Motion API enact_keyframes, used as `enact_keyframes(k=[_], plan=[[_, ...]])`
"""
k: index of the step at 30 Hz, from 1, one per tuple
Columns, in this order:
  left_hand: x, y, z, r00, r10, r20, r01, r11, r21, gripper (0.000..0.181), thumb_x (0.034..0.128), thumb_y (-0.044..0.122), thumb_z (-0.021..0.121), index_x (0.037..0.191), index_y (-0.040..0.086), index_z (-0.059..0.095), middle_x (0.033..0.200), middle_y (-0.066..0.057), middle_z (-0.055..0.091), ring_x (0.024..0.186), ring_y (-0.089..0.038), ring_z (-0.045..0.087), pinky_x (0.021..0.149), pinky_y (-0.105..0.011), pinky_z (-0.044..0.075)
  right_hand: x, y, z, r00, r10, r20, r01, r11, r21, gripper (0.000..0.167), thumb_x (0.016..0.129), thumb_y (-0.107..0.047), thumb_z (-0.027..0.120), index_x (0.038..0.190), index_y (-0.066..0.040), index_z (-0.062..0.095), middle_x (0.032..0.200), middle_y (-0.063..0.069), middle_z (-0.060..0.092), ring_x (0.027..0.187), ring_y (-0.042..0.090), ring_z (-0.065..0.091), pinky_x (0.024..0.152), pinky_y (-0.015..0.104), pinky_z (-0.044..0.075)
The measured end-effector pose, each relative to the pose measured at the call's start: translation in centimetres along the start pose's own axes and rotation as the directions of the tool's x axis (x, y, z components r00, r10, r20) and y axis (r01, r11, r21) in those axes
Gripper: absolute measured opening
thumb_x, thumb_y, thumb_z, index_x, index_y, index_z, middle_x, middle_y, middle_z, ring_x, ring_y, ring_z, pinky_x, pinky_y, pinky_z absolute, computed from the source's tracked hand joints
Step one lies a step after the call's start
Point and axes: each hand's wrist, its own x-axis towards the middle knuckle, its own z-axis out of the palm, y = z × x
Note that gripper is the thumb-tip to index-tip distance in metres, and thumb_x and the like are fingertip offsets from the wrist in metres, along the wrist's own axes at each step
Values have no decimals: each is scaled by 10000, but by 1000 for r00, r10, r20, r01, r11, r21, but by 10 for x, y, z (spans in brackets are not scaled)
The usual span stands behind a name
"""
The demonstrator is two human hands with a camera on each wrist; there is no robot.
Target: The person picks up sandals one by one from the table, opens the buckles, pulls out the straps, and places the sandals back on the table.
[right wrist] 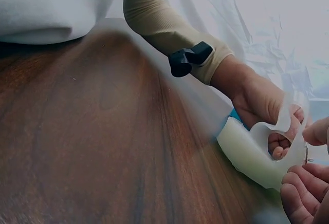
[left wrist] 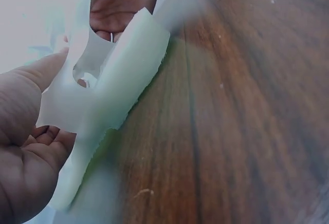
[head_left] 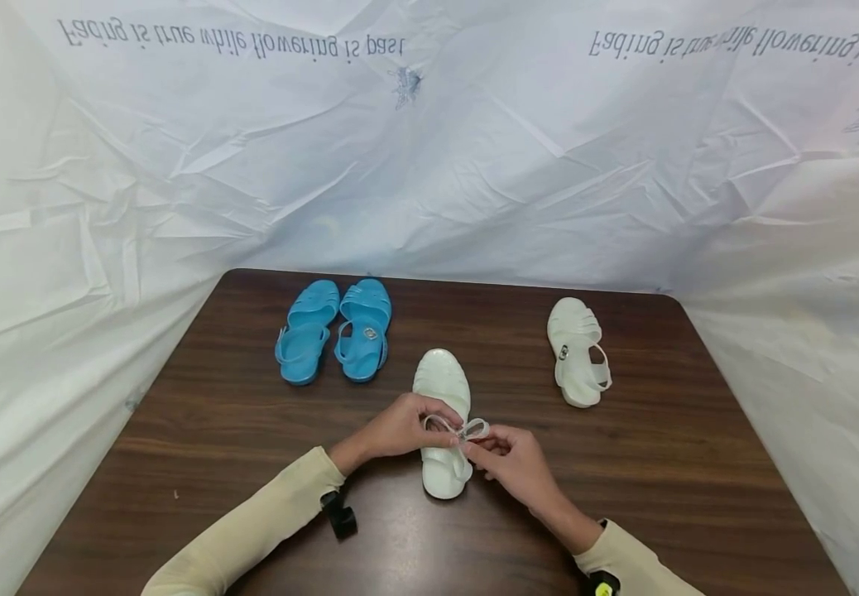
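A white sandal (head_left: 440, 379) lies on the table, toe pointing away from me. My left hand (head_left: 403, 425) reaches over it from the left and pinches one part of its strap (head_left: 477, 428) between thumb and fingers. From the right, my right hand (head_left: 516, 465) pinches the strap near a small metal buckle (head_left: 463, 434). Part of the strap loops up between the two hands. In the right wrist view, the left fingers show through the opening above the sandal's sole (right wrist: 244, 152). Whether the strap end is through the buckle is too small to tell.
Two blue sandals (head_left: 363, 329) stand side by side at the back left of the dark wooden table (head_left: 251, 463). Another white sandal (head_left: 575, 352) lies at the back right. White printed sheeting (head_left: 474, 165) hangs behind and along the sides.
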Motion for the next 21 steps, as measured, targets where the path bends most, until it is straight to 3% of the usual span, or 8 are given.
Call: enact_keyframes(k=[4, 9, 15, 18, 21], plan=[[-1, 2, 0, 1000, 14, -12, -14, 1000, 14, 192, 953, 303, 752, 1109, 198, 789, 1020, 141, 754, 912, -58, 686, 793, -264, 567, 1, 1, 1, 1000, 10, 9, -9, 1000, -14, 230, 913, -254, 796, 1004, -46, 762, 813, 71, 722, 683, 167, 664, 588, 311, 582], [-3, 3, -1, 999, 17, -34, -15, 998, 56, 222, 968, 355, 724, 1105, 199, 803, 986, 185, 752, 782, -43, 635, 715, -229, 530, 3, 3, 4, 1000, 25, 14, -25, 1000, 2, 244, 933, -272, 773, 1012, -41, 765, 797, 70, 708, 706, 142, 657, 593, 296, 573], [-7, 2, -4, 999, 22, -45, -19, 998, 65, 210, 985, 357, 700, 1100, 219, 809, 994, 168, 761, 736, -14, 607, 685, -209, 511, 4, 1, 13, 999, -16, -30, 16, 1000, 0, 161, 872, -175, 830, 958, -52, 771, 774, 26, 697, 646, 101, 625, 569, 247, 539], [-10, 1, -7, 998, 51, -38, -48, 996, 80, 178, 995, 322, 692, 1083, 223, 811, 1002, 149, 764, 728, -19, 596, 672, -213, 510, 4, 0, 17, 997, -47, -56, 46, 999, -18, 146, 839, -133, 853, 930, -60, 764, 786, 21, 695, 660, 86, 609, 581, 216, 510], [-11, 1, -10, 997, 70, -19, -68, 994, 88, 162, 997, 297, 694, 1083, 220, 808, 1043, 131, 763, 834, -20, 655, 733, -234, 546, 4, 0, 20, 995, -72, -76, 68, 996, -54, 150, 828, -137, 865, 918, -78, 761, 777, 18, 687, 675, 87, 599, 587, 200, 488]])
